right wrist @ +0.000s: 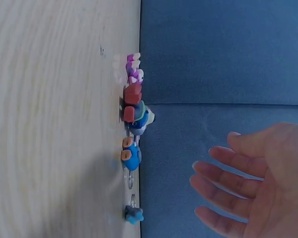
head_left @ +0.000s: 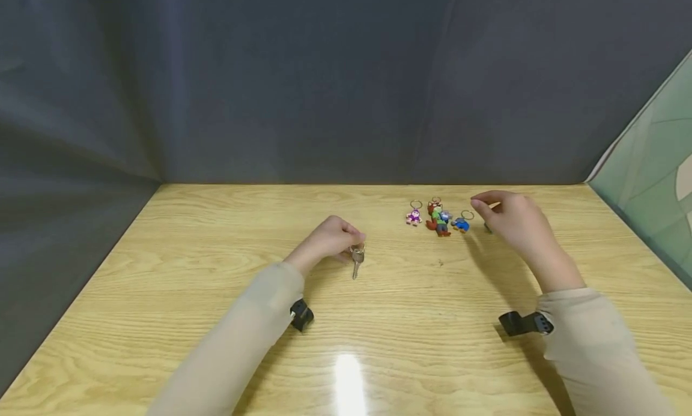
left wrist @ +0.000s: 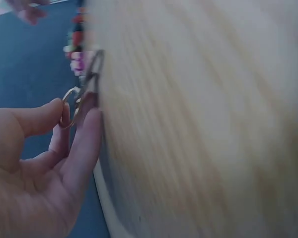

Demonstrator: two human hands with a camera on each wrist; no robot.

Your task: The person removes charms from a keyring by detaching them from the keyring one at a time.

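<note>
The left hand (head_left: 330,241) pinches a small metal ring (left wrist: 68,106) between its thumb and fingers (left wrist: 82,144). A silver key (head_left: 356,263) hangs from that ring, and its tip points down at the wooden table (head_left: 216,272). The tip looks like it is touching the table or is just above it; I cannot tell which. In the left wrist view the ring sits right at the fingertips, and the key is blurry beside the table. The right hand (head_left: 513,221) is not holding anything. Its fingers (right wrist: 223,181) are loose and a little bent, and they are apart from each other. It floats above the far right part of the table, just beside a row of little toy keychains. The nearest one that shows well is a blue keychain (head_left: 461,224) with its own ring. Next to it is a red and green keychain (head_left: 439,219), which is the biggest. Past that is a small purple keychain (head_left: 414,215). In the right wrist view there is one more small blue charm (right wrist: 133,214) at the end of the row, close under the hand. The toys lie near the back edge of the table, well apart from the key. Both arms wear light tan sleeves (head_left: 238,344), and each wrist has a black strap (head_left: 301,314). A dark grey cloth (head_left: 324,80) hangs behind the table.
</note>
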